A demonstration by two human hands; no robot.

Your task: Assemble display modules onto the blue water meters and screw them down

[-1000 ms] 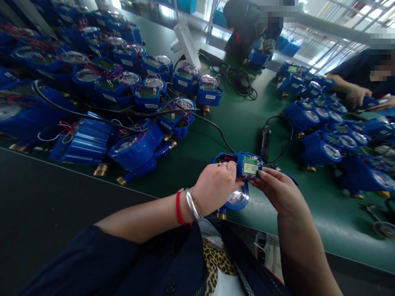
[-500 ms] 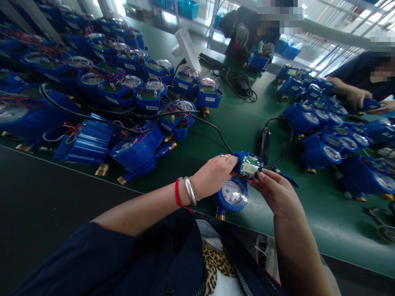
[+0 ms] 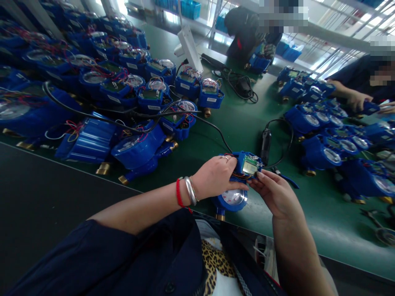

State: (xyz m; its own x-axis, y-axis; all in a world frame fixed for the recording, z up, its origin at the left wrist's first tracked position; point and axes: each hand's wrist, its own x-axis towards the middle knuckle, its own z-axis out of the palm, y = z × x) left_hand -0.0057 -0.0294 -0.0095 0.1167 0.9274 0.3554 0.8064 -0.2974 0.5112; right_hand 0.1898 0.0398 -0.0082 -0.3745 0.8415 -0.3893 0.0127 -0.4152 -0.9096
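Both forearms are reaching forward and converging. The left hand (image 3: 216, 177) is curling its fingers inward in a closed grip, wrist bent; the right hand (image 3: 276, 194) is pinching with thumb and fingertips.

Heaped left on the green bench (image 3: 247, 123): blue water meters (image 3: 135, 148). More meters (image 3: 327, 135) right; black cable (image 3: 212, 127), white stand (image 3: 189, 45) behind.

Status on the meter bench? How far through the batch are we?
Done-looking: closed blue meters with clear dials in rows at right. In hand: left hand and right hand hold one open blue water meter, its small green circuit board exposed. Left: a big pile of open blue meters with loose red wires at left.
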